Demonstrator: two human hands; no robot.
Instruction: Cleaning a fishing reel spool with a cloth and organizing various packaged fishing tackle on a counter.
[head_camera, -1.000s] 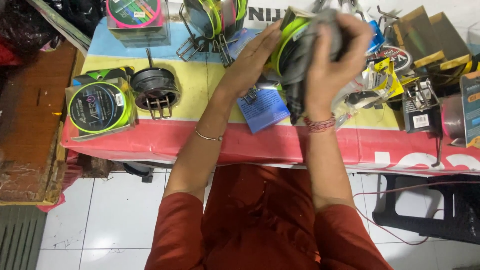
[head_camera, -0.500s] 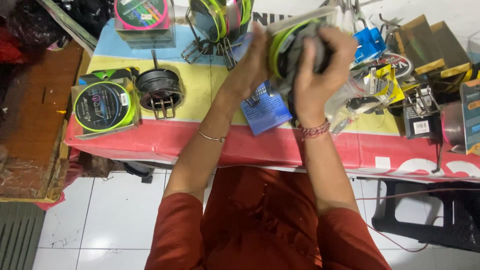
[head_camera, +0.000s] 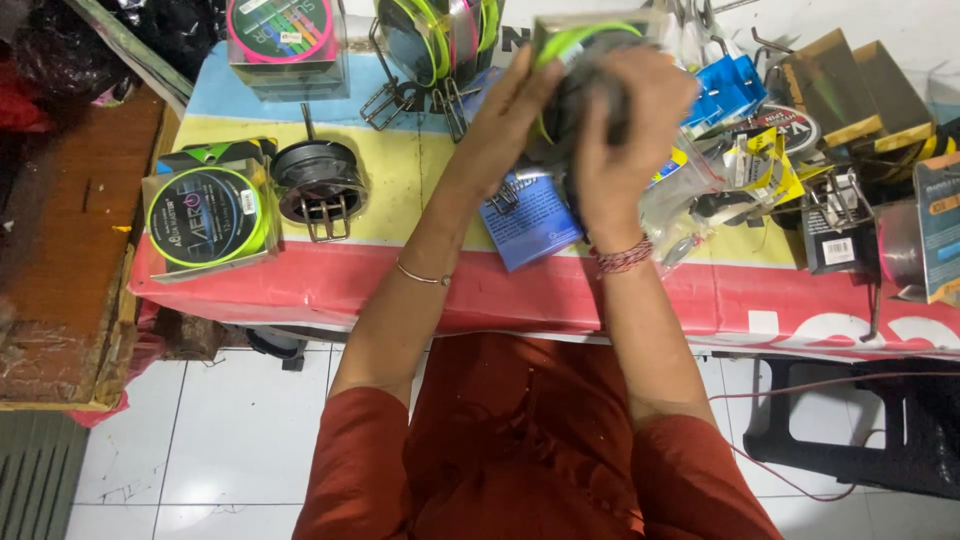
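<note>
Both of my hands hold one clear box with a spool of bright green line (head_camera: 585, 45) above the middle of the cloth-covered table (head_camera: 400, 290). My left hand (head_camera: 505, 120) presses against the box's left side with fingers stretched. Over its front, my right hand (head_camera: 625, 135) wraps and hides most of the spool. Under my hands lies a blue card packet (head_camera: 530, 225).
A boxed green-line spool (head_camera: 205, 220) and a dark metal spool (head_camera: 320, 185) sit at the table's left. More spools (head_camera: 285, 35) stand at the back. Small packets and boxes (head_camera: 800, 170) crowd the right side. A black stool (head_camera: 850, 440) stands at the lower right, a wooden surface (head_camera: 60, 250) at the left.
My hands have shifted the boxed spool a little to the left and farther back over the table, and my right hand now covers more of it.
</note>
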